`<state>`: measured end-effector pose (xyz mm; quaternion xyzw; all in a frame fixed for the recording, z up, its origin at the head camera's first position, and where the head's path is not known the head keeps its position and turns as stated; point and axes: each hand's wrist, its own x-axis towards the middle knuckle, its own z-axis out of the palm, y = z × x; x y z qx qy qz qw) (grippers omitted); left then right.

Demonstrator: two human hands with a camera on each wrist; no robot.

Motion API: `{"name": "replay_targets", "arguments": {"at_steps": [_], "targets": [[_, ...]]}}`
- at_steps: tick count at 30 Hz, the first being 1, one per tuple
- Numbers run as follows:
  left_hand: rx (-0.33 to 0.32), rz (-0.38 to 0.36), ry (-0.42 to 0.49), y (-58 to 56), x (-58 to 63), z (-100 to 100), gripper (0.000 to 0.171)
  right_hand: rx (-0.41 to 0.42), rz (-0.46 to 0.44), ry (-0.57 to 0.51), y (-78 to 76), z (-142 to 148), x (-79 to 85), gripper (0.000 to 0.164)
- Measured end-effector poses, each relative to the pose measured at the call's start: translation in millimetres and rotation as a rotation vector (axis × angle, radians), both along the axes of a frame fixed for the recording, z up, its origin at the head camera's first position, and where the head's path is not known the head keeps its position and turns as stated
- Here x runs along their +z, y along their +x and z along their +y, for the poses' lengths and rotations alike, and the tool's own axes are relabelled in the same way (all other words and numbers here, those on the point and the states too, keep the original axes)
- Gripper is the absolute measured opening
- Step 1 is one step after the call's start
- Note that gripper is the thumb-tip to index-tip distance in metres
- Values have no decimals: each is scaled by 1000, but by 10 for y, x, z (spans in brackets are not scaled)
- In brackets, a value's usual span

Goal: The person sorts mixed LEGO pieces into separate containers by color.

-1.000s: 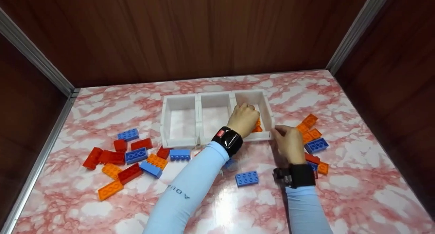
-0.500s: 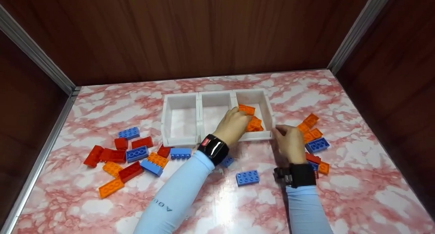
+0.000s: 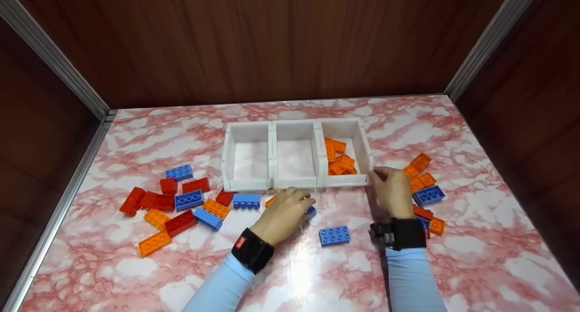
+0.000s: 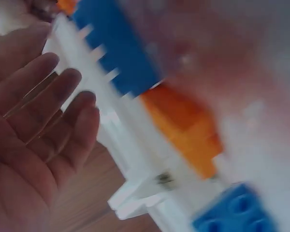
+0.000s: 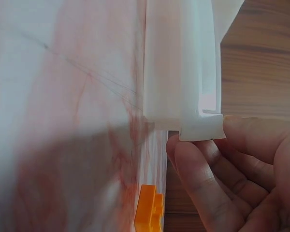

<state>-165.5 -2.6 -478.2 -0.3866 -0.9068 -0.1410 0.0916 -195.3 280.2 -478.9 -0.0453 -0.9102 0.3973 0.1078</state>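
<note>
My left hand (image 3: 283,216) hovers low in front of the white bins, its fingers loosely bent and holding nothing. A blue toy brick (image 3: 310,213) shows beside its fingertips, and an orange brick (image 3: 270,201) is partly hidden behind it. In the left wrist view, the empty palm and fingers (image 4: 82,121) face a blue brick (image 4: 118,48) and an orange brick (image 4: 183,130). My right hand (image 3: 393,192) pinches the near right corner of the rightmost bin (image 3: 346,180) between thumb and fingers; the right wrist view shows that grip on the rim (image 5: 203,126). Several orange bricks (image 3: 342,164) lie in this bin.
The left bin (image 3: 248,185) and middle bin (image 3: 297,183) hold no bricks. Red, blue and orange bricks (image 3: 181,223) are scattered at left. One blue brick (image 3: 335,235) lies front centre. More bricks (image 3: 429,195) lie right of my right hand. Wood-look panels (image 3: 281,44) enclose the table.
My left hand has left the rightmost bin and moved left and toward me, down to the bricks in front of the bins, uncovering the orange bricks inside. My right hand keeps its grip.
</note>
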Motion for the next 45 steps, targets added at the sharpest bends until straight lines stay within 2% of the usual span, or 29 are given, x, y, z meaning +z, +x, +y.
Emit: {"name": "replay_targets", "arguments": {"at_steps": [2, 5, 14, 20, 29, 34, 38, 41, 45], "targets": [[26, 42, -9, 34, -73, -4, 28, -3, -6, 1, -4, 8, -4, 30], [68, 43, -1, 59, -112, -7, 30, -2, -22, 0, -11, 17, -15, 31], [141, -45, -35, 82, -9, -60, 34, -7, -47, -2, 3, 52, -5, 34], [118, -84, -48, 72, -25, -91, 24, 1, -1, 19, 36, 51, -20, 30], [109, -123, -34, 87, 22, -165, 20, 9, -24, 5, 22, 30, -1, 32], [97, -129, 8, 54, 145, -219, 26, 0, -37, -1, -4, 8, 13, 32], [102, -139, 43, -50, 314, -255, 33, -2, -57, -1, -7, 1, 24, 32], [108, -157, 30, -198, 496, -265, 32, -6, -71, -2, -12, 1, 21, 32], [119, -162, -25, -474, 749, -239, 30, 1, -58, 3, -15, -1, 3, 32]]}}
